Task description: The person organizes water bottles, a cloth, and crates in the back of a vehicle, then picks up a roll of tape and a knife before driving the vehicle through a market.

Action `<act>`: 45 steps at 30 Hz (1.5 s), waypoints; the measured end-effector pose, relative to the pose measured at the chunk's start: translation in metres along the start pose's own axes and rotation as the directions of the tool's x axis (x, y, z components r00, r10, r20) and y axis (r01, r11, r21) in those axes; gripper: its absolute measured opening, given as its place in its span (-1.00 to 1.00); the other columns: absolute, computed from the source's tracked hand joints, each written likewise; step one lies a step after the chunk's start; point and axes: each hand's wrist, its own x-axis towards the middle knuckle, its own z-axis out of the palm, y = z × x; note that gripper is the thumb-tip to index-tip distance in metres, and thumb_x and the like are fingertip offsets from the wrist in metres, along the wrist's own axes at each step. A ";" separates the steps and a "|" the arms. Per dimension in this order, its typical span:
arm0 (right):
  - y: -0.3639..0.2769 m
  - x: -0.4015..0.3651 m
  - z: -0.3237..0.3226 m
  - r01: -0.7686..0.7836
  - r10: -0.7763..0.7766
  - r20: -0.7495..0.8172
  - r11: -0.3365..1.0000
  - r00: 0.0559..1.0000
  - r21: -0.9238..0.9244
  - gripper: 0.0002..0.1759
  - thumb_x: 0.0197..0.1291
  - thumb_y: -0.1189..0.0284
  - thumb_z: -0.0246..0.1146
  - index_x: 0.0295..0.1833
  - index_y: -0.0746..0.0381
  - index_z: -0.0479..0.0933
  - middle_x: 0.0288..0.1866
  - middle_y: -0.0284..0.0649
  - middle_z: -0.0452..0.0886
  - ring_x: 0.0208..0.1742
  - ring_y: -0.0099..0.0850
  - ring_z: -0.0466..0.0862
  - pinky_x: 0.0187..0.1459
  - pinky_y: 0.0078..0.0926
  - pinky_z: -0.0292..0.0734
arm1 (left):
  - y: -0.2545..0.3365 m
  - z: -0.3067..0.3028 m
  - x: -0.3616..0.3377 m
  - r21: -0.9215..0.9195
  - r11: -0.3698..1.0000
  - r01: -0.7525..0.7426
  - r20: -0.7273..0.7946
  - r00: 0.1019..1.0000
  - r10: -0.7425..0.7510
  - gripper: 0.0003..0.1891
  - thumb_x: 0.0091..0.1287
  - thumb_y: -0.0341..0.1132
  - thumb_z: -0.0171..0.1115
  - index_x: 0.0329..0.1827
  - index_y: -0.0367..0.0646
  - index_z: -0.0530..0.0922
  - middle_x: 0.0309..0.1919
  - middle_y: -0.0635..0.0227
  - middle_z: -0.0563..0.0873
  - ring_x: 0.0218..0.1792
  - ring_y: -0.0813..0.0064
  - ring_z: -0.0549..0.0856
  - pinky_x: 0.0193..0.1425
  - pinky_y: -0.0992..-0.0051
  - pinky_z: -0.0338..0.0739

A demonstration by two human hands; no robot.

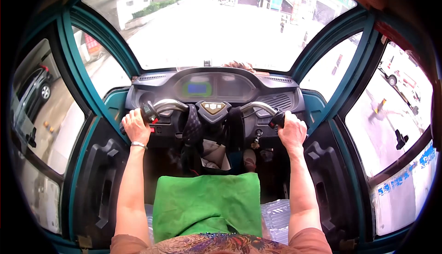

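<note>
My left hand is wrapped round the left grip of the handlebar, beside a black switch block with red buttons. A bracelet circles that wrist. On the other side, my right hand closes round the right grip, next to its black switch housing. Between the two hands is the handlebar's centre cover. Behind it, the dashboard shows a lit blue and green display. Keys hang below the bar, nearer my right hand.
A green cloth covers my lap. Dark bags hang under the handlebar, by an open pale bag. Teal frames and doors enclose the cabin. Outside are a bright road, a parked car at left and a white truck at right.
</note>
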 end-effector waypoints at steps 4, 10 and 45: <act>0.003 0.001 0.002 -0.002 0.002 0.003 1.000 1.000 -0.005 -0.73 -0.08 0.43 0.38 -0.27 0.21 0.46 -0.35 -0.10 0.63 -0.29 -0.08 0.66 -0.21 -0.17 0.47 | 0.000 0.004 -0.001 0.030 1.000 0.006 -0.006 1.000 -0.006 -0.66 0.03 -0.45 0.32 -0.11 -0.10 0.46 -0.19 0.24 0.58 -0.05 0.17 0.55 0.17 0.22 0.34; 0.001 -0.004 0.001 0.011 -0.011 -0.021 1.000 1.000 -0.029 -0.78 -0.03 0.43 0.36 -0.27 0.19 0.47 -0.39 -0.14 0.63 -0.33 -0.13 0.69 -0.23 -0.22 0.49 | -0.001 0.004 0.005 0.052 0.999 -0.003 0.008 1.000 0.003 -0.67 0.04 -0.45 0.30 -0.11 -0.10 0.46 -0.19 0.24 0.58 -0.05 0.18 0.55 0.18 0.22 0.34; -0.008 -0.029 -0.010 -0.152 0.137 0.149 0.984 0.979 0.092 -0.78 -0.03 0.42 0.31 -0.26 0.24 0.47 -0.38 -0.05 0.67 -0.30 -0.07 0.71 -0.23 -0.14 0.58 | -0.015 0.028 0.036 0.066 0.984 -0.163 0.042 0.986 0.161 -0.58 0.00 -0.40 0.31 -0.04 -0.11 0.44 -0.21 0.24 0.56 -0.06 0.16 0.56 0.10 0.21 0.37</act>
